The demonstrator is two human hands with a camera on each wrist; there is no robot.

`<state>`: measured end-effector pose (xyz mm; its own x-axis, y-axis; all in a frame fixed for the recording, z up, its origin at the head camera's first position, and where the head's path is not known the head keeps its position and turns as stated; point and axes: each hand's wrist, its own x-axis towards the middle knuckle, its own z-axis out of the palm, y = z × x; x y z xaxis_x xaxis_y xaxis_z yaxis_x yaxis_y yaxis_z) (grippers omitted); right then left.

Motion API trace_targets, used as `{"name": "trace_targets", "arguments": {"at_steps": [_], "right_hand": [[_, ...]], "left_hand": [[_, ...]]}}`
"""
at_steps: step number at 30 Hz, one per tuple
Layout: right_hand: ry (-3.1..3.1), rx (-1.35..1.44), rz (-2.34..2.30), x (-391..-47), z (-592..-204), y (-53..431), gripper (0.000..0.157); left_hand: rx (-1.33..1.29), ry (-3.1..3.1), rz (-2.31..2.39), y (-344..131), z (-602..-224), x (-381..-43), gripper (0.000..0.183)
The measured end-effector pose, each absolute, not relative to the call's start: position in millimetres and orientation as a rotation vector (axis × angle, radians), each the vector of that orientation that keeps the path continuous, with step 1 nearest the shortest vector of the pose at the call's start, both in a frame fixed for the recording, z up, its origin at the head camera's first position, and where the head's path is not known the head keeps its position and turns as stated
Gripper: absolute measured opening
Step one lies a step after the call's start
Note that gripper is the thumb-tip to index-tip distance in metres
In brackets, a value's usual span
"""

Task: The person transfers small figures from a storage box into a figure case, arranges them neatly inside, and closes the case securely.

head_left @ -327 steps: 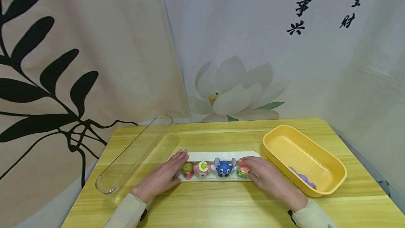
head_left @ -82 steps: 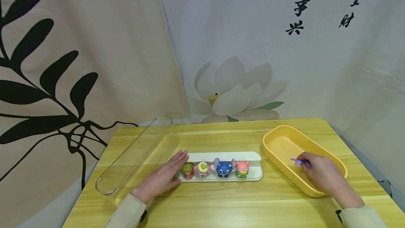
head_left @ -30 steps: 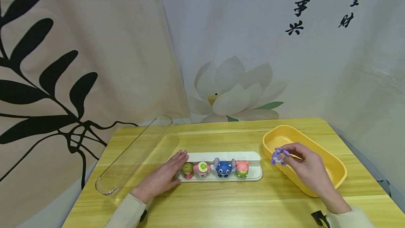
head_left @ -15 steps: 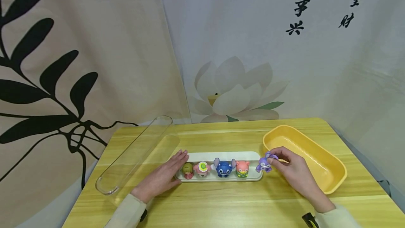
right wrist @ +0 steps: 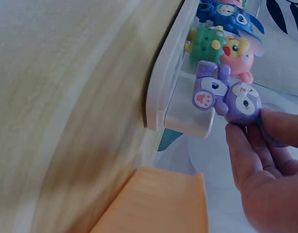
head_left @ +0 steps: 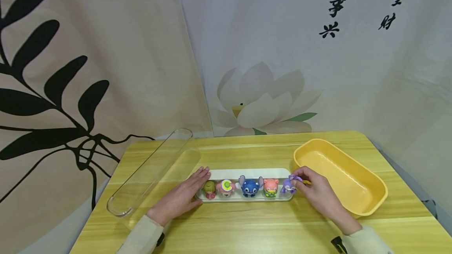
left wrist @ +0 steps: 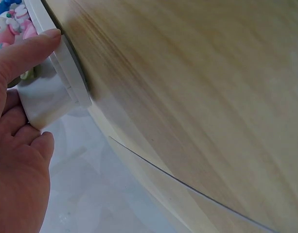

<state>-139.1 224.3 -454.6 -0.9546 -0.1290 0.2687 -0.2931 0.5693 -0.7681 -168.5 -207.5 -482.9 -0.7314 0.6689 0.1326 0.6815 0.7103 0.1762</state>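
My right hand (head_left: pixel 319 193) pinches a purple rabbit figurine (right wrist: pixel 242 103) by its head and ears, between thumb and fingers. The figurine is at the right end of a white two-step display stand (head_left: pixel 247 174), feet toward the lower step. To its left on that step are a pink pig figurine (head_left: pixel 270 187) in green, a blue big-eared figurine (head_left: pixel 250 187), a pink figurine with a yellow-green swirl (head_left: pixel 225 188) and an olive-green figurine (head_left: pixel 209 189). My left hand (head_left: pixel 179 199) grips the stand's left end, thumb at the front edge (left wrist: pixel 56 48), fingers round the side.
A yellow plastic basin (head_left: pixel 339 183) sits slanted at the right, close by the right hand. A long clear cover (head_left: pixel 152 171) lies diagonally at the left of the wooden table (head_left: pixel 226 226). Cloth hangings (head_left: pixel 265 50) rise behind the table's back edge.
The right hand has taken the purple rabbit figurine out of the yellow basin and carried it left to the stand's right end. The left hand has stayed at the stand's left end.
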Motion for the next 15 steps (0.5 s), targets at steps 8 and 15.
{"name": "trace_targets", "arguments": {"at_steps": [8, 15], "right_hand": [[-2.632, 0.376, 1.289, -146, -464, 221, 0.015], [-2.636, 0.378, 1.293, -150, -468, 219, 0.016]], "left_hand": [[-1.121, -2.860, -0.344, -207, -483, -169, 0.087], [-1.123, -2.860, -0.330, -207, -483, -169, 0.087]]}}
